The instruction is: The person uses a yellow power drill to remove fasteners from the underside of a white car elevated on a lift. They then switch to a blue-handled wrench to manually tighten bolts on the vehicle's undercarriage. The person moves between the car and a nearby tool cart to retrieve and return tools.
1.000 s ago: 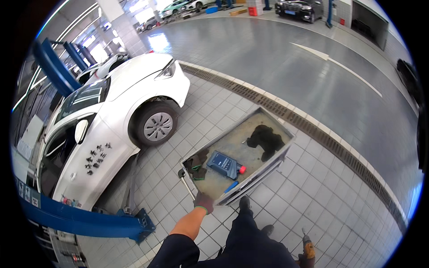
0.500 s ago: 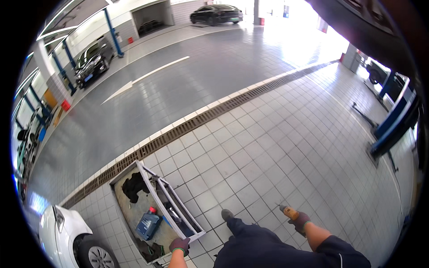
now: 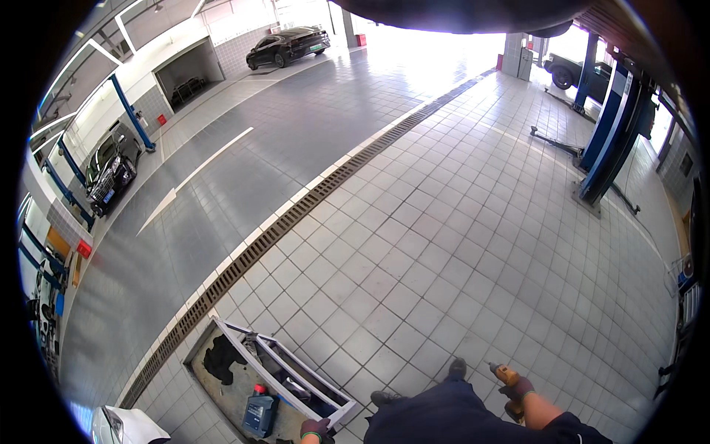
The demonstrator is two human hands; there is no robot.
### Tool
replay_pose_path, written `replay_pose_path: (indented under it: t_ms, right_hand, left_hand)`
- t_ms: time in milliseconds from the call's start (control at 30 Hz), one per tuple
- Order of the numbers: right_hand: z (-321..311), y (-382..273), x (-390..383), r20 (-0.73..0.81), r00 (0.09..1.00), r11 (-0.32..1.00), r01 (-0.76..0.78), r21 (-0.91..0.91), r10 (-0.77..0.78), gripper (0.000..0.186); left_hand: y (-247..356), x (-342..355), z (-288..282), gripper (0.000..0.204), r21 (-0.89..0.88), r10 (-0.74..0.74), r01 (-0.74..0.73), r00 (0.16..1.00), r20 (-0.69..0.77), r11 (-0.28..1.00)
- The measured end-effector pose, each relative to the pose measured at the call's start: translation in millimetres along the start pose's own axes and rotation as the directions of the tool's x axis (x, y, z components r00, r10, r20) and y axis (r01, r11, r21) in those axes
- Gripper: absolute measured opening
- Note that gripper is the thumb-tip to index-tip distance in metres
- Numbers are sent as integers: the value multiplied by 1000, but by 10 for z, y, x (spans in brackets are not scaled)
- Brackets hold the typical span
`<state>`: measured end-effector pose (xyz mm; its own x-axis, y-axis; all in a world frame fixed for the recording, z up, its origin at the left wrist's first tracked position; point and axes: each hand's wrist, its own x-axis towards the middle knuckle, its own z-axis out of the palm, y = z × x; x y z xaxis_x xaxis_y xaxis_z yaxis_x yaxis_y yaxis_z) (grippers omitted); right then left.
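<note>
My left hand (image 3: 316,428), in a dark glove, is closed on the near end of the grey rail of a tool cart (image 3: 277,391) at the lower left. My right hand (image 3: 522,388), also gloved, grips a yellow and black cordless drill (image 3: 506,374), held out over the floor to my right with its tip pointing forward and left. On the cart's top lie a blue plastic bottle (image 3: 260,414) with a red cap and a black cloth (image 3: 221,360). Several items sit in the narrow side compartment, too small to name.
A floor drain grate (image 3: 277,231) crosses the tiled floor diagonally. The white car (image 3: 127,425) stands left of the cart. A blue lift post (image 3: 611,140) with low arms rises at the right. A raised vehicle's dark underside (image 3: 466,13) hangs overhead. Dark cars are parked farther off.
My view has swung to the right, and the cart and white car sit lower in the picture. Both my feet show now. My hands keep hold of the cart and the drill.
</note>
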<state>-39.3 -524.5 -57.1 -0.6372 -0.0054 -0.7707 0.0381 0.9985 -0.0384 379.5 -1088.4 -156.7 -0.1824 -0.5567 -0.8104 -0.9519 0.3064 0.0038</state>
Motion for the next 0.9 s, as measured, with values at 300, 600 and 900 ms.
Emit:
replay_pose_path:
  t_ms: [300, 600, 900]
  right_hand:
    - [-515, 904, 481, -1, 998, 921, 54, 386, -58, 30]
    - [-1276, 650, 408, -88, 994, 971, 76, 226, -58, 47]
    - [-1391, 244, 164, -120, 978, 982, 178, 61, -170, 43]
  left_hand:
    - [369, -1219, 500, 61, -25, -142, 141, 988, -52, 990]
    - [65, -1798, 730, 77, 235, -439, 402, 888, 135, 885]
    - [972, -1260, -888, 86, -470, -232, -9, 862, -451, 883]
